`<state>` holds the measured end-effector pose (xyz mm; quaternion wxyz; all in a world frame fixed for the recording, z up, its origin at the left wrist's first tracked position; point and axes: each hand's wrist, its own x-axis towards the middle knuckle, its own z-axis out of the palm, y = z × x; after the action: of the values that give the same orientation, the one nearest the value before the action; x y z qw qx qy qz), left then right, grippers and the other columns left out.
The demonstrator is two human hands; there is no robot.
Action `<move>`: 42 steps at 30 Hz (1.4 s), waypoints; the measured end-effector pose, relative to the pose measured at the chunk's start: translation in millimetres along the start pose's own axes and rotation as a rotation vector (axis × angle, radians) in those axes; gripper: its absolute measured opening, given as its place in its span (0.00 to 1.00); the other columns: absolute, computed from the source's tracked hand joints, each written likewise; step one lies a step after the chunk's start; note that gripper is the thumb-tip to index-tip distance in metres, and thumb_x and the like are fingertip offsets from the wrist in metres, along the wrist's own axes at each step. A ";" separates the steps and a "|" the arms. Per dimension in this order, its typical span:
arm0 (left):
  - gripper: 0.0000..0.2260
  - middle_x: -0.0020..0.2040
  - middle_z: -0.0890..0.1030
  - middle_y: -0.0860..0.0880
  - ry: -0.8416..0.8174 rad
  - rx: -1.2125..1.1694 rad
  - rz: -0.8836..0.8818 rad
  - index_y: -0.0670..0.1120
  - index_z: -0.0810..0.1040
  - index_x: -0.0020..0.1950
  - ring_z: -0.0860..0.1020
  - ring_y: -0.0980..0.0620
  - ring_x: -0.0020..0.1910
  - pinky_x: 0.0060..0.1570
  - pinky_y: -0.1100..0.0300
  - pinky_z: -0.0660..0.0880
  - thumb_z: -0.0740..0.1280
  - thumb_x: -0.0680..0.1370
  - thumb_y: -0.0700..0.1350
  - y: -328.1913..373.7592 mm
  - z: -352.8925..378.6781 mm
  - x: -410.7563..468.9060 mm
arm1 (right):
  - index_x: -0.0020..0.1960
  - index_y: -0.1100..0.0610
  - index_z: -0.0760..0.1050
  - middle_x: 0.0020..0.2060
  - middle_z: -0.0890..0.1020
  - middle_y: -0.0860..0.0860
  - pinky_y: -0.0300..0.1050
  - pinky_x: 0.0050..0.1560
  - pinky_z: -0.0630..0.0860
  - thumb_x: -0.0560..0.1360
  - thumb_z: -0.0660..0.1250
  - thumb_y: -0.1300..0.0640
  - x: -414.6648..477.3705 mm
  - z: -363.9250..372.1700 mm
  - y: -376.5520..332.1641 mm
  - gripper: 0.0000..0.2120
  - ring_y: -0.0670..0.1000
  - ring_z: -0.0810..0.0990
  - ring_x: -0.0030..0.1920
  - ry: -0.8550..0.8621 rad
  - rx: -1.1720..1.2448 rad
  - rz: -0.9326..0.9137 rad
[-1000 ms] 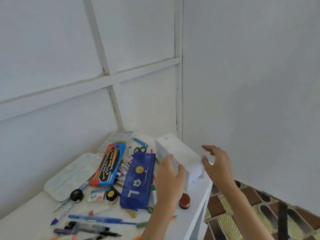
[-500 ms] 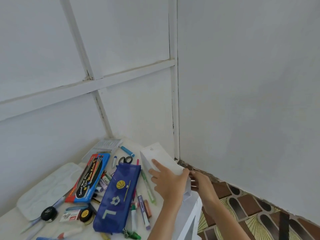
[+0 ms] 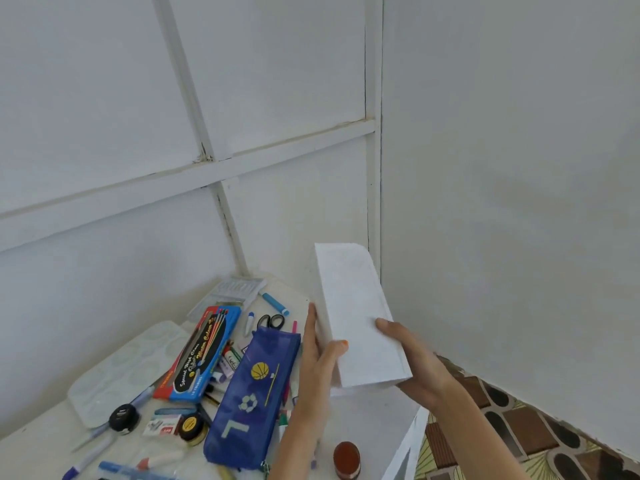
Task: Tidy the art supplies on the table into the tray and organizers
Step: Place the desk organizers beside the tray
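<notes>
I hold a long white box (image 3: 356, 313) in both hands above the right end of the counter (image 3: 374, 427), close to the corner of the walls. My left hand (image 3: 318, 362) clasps its left side, thumb hooked onto the top face. My right hand (image 3: 415, 370) cups the near right corner from beneath, thumb pressed on top. Just left lies a blue pencil case (image 3: 256, 386), with scissors (image 3: 272, 321), a box of colour pencils (image 3: 201, 355) and a pale palette tray (image 3: 121, 368) beyond.
</notes>
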<state>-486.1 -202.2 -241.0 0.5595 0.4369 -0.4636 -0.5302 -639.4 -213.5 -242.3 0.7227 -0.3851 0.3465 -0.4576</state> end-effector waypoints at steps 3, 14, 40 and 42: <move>0.35 0.68 0.72 0.51 0.155 0.088 0.055 0.57 0.64 0.71 0.73 0.50 0.64 0.61 0.48 0.73 0.67 0.64 0.53 7.9 -13.6 -3.3 | 0.65 0.53 0.71 0.55 0.81 0.51 0.49 0.53 0.78 0.59 0.76 0.41 11.9 22.8 6.6 0.38 0.52 0.82 0.53 0.157 -0.253 -0.068; 0.27 0.69 0.71 0.52 0.539 0.568 0.360 0.58 0.50 0.76 0.73 0.59 0.61 0.56 0.72 0.72 0.58 0.81 0.49 53.5 -75.1 -42.4 | 0.66 0.45 0.61 0.59 0.72 0.37 0.36 0.51 0.77 0.60 0.79 0.43 26.6 138.0 42.6 0.41 0.37 0.75 0.56 0.023 -0.705 -0.453; 0.25 0.56 0.72 0.75 0.856 0.775 0.316 0.54 0.65 0.73 0.74 0.74 0.52 0.50 0.77 0.70 0.64 0.78 0.40 106.7 -408.0 -150.7 | 0.43 0.59 0.63 0.34 0.74 0.44 0.37 0.34 0.73 0.76 0.61 0.69 96.7 429.5 187.4 0.09 0.51 0.77 0.38 -0.198 -0.828 -0.640; 0.22 0.52 0.76 0.69 0.913 0.939 0.270 0.53 0.67 0.72 0.76 0.68 0.42 0.42 0.75 0.71 0.65 0.78 0.43 100.0 -430.0 -152.4 | 0.43 0.58 0.63 0.35 0.75 0.45 0.39 0.34 0.74 0.76 0.60 0.69 104.1 442.7 203.2 0.09 0.53 0.78 0.39 -0.207 -0.828 -0.639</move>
<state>-46.2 -45.6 -232.3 0.5116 0.7527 -0.4123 0.0408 -146.1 -146.3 -230.1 0.3652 -0.7674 0.2903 -0.4398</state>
